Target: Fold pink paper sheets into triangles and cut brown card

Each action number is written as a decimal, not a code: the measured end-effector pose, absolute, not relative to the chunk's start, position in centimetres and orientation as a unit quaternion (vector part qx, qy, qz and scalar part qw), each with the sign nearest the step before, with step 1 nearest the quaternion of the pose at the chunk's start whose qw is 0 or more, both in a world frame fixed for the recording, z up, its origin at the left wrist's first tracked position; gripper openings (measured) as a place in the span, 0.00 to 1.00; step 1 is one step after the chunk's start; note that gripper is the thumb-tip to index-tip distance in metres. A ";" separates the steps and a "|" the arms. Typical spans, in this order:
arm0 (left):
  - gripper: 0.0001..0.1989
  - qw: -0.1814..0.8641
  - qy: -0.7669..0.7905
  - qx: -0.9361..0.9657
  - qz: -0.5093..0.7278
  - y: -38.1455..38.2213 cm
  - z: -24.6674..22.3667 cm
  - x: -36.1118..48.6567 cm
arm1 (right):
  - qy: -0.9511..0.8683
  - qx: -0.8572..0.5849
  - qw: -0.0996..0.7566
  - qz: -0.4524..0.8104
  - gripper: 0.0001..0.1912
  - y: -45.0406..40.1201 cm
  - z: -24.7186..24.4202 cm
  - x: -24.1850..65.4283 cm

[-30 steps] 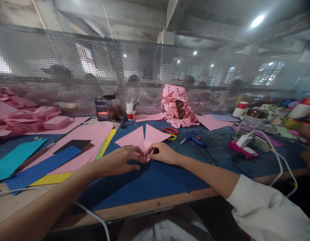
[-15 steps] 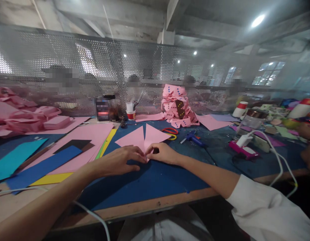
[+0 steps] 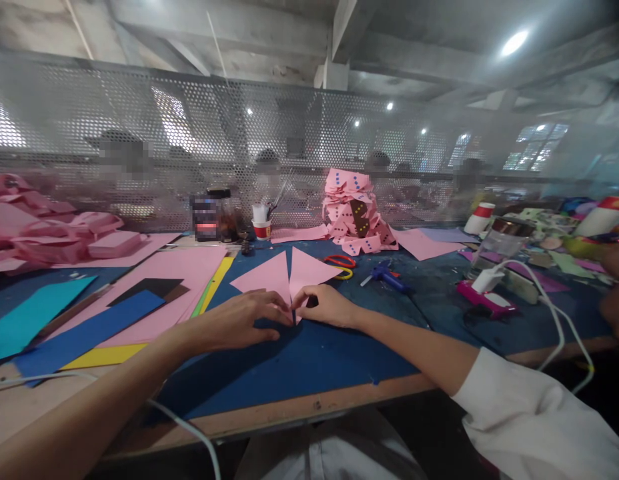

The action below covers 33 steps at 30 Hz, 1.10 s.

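Note:
Pink paper [image 3: 263, 272] lies in two fanned, pointed halves on the blue mat [image 3: 299, 370], with a narrow gap between them. My left hand [image 3: 249, 317] has its fingertips on the near end of the left half, the thumb held apart below. On the near end of the right half, my right hand [image 3: 327, 307] pinches the paper between curled fingers and thumb. The fingertips of both hands almost meet at the gap and cover part of the paper's near tips.
Scissors [image 3: 347, 273] and a blue glue gun [image 3: 389, 277] lie beyond my right hand. Coloured sheets [image 3: 102, 333] cover the left side. A pink paper pile [image 3: 357, 217], a cup [image 3: 262, 230], a jar [image 3: 502, 243] and a magenta power strip [image 3: 484, 299] stand farther back. A person's hand [image 3: 617, 307] shows at right.
The gap between the two paper halves now reaches down to the near tips, where they have parted slightly. My right hand has shifted a little to the right.

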State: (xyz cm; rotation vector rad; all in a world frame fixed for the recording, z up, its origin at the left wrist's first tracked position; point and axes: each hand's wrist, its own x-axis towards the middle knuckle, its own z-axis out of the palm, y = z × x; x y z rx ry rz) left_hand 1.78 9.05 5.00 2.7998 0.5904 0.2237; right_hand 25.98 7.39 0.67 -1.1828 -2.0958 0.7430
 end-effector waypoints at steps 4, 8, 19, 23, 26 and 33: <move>0.16 0.141 0.212 0.964 0.081 9.0 5.0 1.9 | -0.789 -0.437 0.322 0.288 0.07 7.3 0.9 26.0; 0.12 0.158 0.213 0.957 0.121 9.3 4.7 2.1 | -0.784 -0.425 0.340 0.299 0.07 7.4 1.0 26.1; 0.28 0.359 0.315 0.848 0.233 9.4 4.2 2.4 | -0.812 -0.362 0.361 0.281 0.13 4.5 3.3 25.3; 0.30 0.508 0.292 0.759 0.285 9.4 4.5 2.6 | -0.838 -0.335 0.321 0.286 0.14 2.9 3.7 24.9; 0.33 0.580 0.270 0.685 0.348 9.7 4.7 2.6 | -0.843 -0.325 0.306 0.298 0.14 2.8 3.4 24.9; 0.26 0.584 0.285 0.606 0.459 10.8 4.9 2.3 | -0.845 -0.321 0.295 0.311 0.14 3.8 2.8 25.4</move>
